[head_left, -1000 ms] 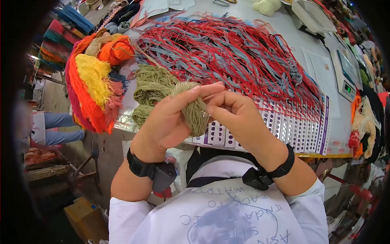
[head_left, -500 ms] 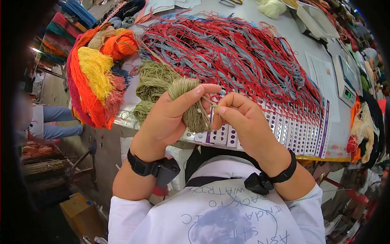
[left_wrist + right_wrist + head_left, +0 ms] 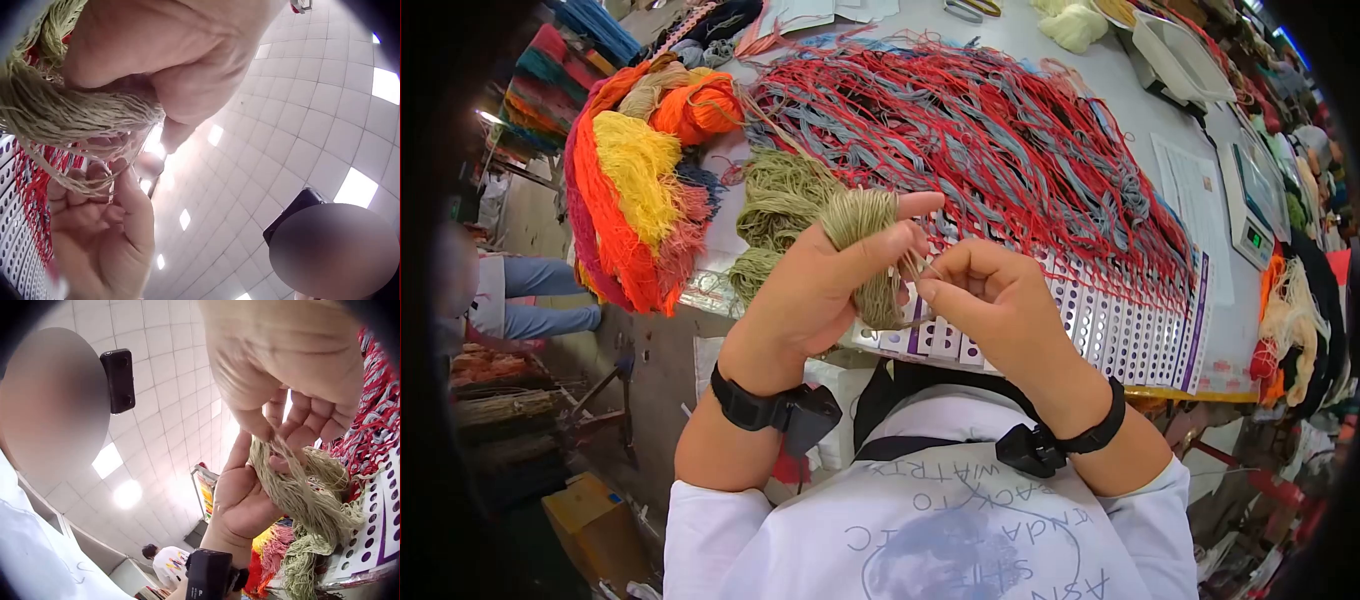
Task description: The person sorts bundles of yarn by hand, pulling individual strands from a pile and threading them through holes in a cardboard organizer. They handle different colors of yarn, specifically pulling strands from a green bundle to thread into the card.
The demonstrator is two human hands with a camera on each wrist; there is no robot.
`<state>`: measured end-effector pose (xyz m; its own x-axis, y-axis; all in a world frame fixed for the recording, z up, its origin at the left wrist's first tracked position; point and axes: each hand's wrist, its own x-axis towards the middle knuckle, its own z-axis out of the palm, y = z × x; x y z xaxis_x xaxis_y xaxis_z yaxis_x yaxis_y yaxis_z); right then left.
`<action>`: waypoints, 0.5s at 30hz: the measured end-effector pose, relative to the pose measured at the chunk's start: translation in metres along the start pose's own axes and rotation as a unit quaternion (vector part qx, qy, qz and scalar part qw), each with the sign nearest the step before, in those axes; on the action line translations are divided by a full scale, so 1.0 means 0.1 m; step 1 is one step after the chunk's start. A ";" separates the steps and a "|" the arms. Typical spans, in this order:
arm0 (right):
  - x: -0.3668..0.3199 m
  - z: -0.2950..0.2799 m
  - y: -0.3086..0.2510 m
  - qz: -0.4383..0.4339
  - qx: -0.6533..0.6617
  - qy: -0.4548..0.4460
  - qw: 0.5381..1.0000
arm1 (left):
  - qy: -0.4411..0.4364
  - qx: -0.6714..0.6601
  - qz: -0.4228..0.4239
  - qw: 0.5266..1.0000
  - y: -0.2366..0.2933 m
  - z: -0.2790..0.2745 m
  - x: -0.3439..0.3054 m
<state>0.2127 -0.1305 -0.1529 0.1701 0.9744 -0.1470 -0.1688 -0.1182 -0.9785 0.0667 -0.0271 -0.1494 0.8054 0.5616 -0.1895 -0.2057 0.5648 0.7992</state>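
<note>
Olive yarn bundle (image 3: 865, 250) is sitting up off the table (image 3: 1090, 70), held in front of the person's chest, right over the near edge where the punched cards (image 3: 1120, 320) are lining up in a row. The left hand (image 3: 820, 290) is wrapping its fingers around the bundle, with the thumb lying across the top, so that hand is gripping it for sure. The right hand (image 3: 980, 300) is curling in just beside it and pinching a few loose strands (image 3: 915, 268) that are pulling out of the bundle between thumb and fingertips. More olive yarn is trailing back from the left hand onto the table. Behind the hands, a big spread of red and grey yarn (image 3: 980, 130) is lying across the cards and running through their holes. Off to the left, a pile of orange and yellow yarn (image 3: 630, 200) is hanging over the table edge. As for containers, a white tub (image 3: 1175, 50) is sitting at the far right near a scale (image 3: 1260, 190), and I can't tell what's in it. Same with the cardboard box (image 3: 590, 515) on the floor.
</note>
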 end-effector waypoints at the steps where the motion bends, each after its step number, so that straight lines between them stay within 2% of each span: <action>1: 0.00 -0.01 0.03 0.003 0.044 -0.004 0.999 | -0.015 0.009 0.008 1.000 0.00 0.00 0.00; 4: -0.01 -0.04 -0.02 0.034 0.097 -0.010 0.995 | -0.058 0.044 0.015 0.997 0.01 -0.05 0.03; 13: -0.01 -0.11 0.05 0.019 0.182 -0.001 0.983 | -0.051 0.055 -0.015 0.997 0.11 -0.02 0.08; 15: 0.00 -0.10 0.03 0.015 0.191 0.005 0.982 | -0.052 0.063 0.006 0.997 0.09 -0.07 0.13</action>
<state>0.2221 -0.1332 -0.1575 0.1680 0.9696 -0.1778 -0.5246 -0.0647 -0.8489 0.0718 -0.0103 -0.1488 0.8576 0.4989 -0.1251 -0.1489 0.4737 0.8680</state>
